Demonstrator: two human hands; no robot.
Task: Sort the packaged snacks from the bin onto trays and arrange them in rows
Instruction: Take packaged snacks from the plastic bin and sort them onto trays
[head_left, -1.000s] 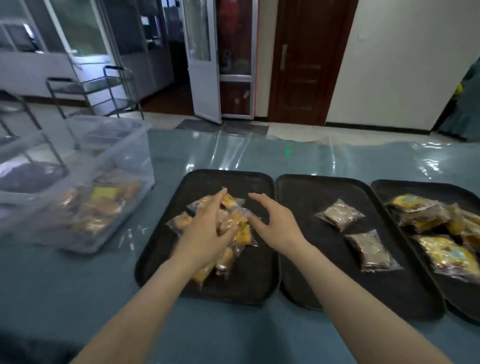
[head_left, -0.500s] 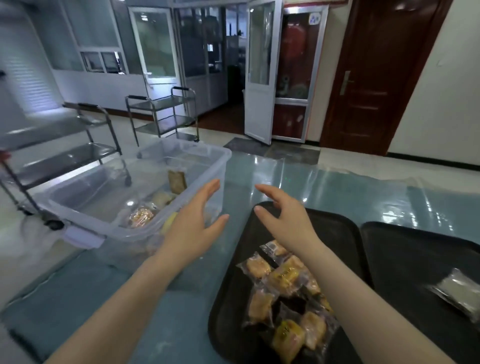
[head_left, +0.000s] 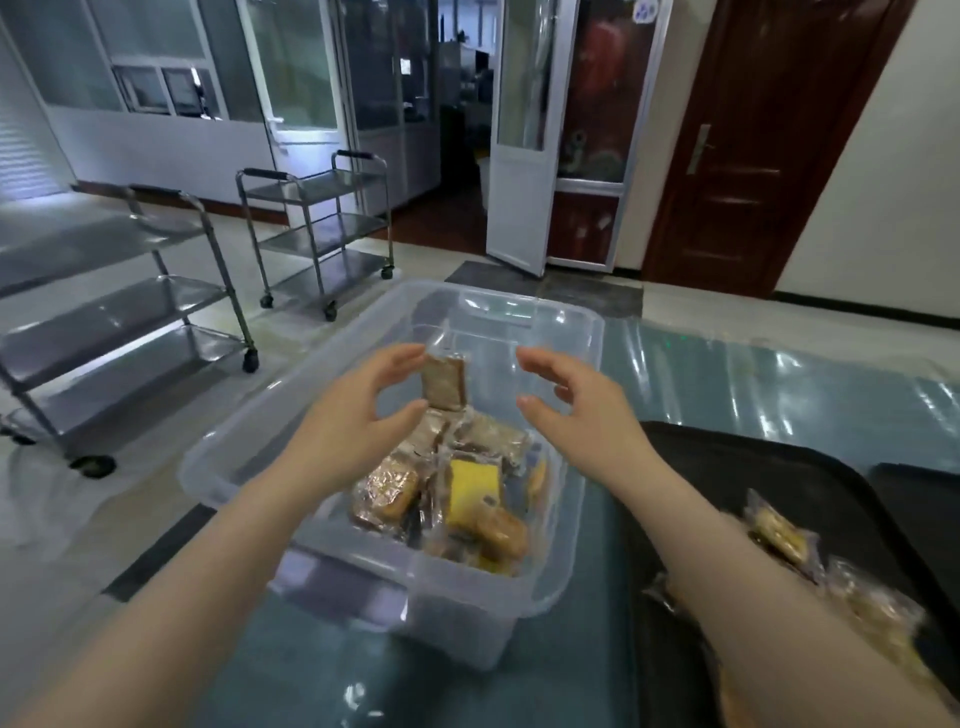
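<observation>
While the hands hovered short of the bin half a second ago, they are now over it — both reaching above the clear plastic bin (head_left: 563, 525) that sits on the blue-covered table (head_left: 727, 374). A second ago they were down on the left tray, at the pile of yellow snacks; the view has since swung left and the bin fills the middle of it. The left hand (head_left: 353, 415) has its thumb and fingers curved like a claw beside a brown wrapped snack (head_left: 443, 383) that stands upright in the bin; the fingertip and thumb reach its edge, but I cannot tell whether they pinch it or only touch it. The right hand (head_left: 571, 410) is spread, fingers loosely curved, holding nothing, just to the right of that snack and apart from it. Below the hands, more wrapped snacks lie heaped in the near end of the bin — among them a yellow packet (head_left: 472, 491). The far end of the bin is bare plastic. To the right, the black tray (head_left: 727, 467) now shows only in part, with its pile of wrapped snacks (head_left: 779, 535) partly hidden behind the right forearm. Two steel trolleys (head_left: 322, 234) stand on the floor beyond the table.
</observation>
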